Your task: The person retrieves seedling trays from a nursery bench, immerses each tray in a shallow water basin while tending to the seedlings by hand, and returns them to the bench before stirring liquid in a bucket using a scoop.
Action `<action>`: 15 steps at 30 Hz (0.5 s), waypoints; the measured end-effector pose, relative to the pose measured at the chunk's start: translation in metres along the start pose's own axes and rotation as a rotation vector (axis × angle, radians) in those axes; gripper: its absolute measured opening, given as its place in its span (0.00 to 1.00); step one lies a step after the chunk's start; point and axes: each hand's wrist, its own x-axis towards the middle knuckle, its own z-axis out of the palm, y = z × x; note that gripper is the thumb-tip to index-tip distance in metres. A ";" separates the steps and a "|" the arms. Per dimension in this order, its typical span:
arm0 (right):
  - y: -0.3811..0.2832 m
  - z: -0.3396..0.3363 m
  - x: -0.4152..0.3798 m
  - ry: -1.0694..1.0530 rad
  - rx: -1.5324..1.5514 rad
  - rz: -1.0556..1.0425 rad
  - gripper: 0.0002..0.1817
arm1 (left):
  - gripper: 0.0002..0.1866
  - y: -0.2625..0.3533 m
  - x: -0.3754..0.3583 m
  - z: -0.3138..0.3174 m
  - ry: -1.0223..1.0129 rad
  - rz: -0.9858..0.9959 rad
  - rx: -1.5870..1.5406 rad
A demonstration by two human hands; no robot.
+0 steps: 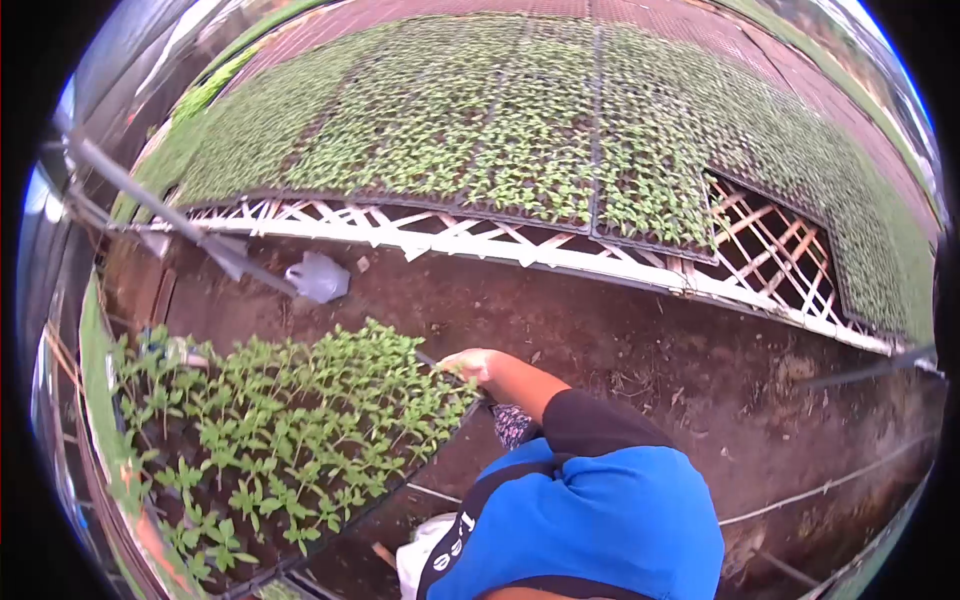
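My right hand (468,364) reaches out from a dark sleeve to the near right corner of a seedling tray (440,452). Its fingers are closed at the tray's edge, partly hidden by leaves. Leafy green seedlings (290,410) stand in the tray, taller and more widely spaced towards its left and lower parts. A bit of my other arm (535,593) shows at the bottom edge, below the blue shirt, but my left hand is out of the picture.
Beyond a dirt path (540,315), many trays of small seedlings (540,150) cover a long bench with a white lattice frame (775,250). A pale plastic bag (318,277) lies on the ground. A metal pole (160,205) slants across the left; a thin line (800,498) crosses the lower right.
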 end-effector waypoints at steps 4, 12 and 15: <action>-0.064 0.032 0.115 -0.028 -0.213 0.115 0.15 | 0.18 -0.033 0.061 0.075 0.014 -0.172 -0.182; -0.178 0.134 0.358 -0.076 -0.425 0.233 0.11 | 0.15 -0.066 0.139 -0.062 0.333 -0.326 -0.366; -0.189 0.193 0.451 -0.062 -0.517 0.179 0.07 | 0.08 -0.124 0.185 -0.107 0.563 -0.268 -0.414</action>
